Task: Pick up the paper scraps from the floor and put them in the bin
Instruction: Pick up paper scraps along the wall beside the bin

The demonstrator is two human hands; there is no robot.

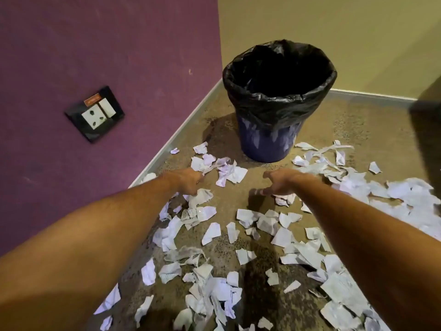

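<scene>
The floor (358, 130) in front of me was a speckled brown stone, meeting a purple wall (107, 56) on my left and a yellowish wall (334, 25) ahead, the two joining in a corner. In that corner stood the bin (267, 144), a blue tub lined with a black plastic bag (281, 106) whose edge was folded down over the rim; its mouth was open and too dark inside for me to see any contents.

The paper scraps (241, 174) lay scattered over the floor all around my arms, torn white pieces with faint writing, thickest at my right side and near my knees, with a looser cluster just in front of the bin's base. None of them were touching the bin as far as I could see.

My left hand (188, 181) reached low toward the floor, knuckles up, its fingers curled down at the edge of a scrap near the left cluster; whether I had pinched it I could not tell. My right hand (281, 183) hovered just above the floor with fingers spread and bent like a claw, grasping nothing, a few scraps right beneath it.

On the purple wall sat a black switch plate (94, 113) with a white socket and switch.
</scene>
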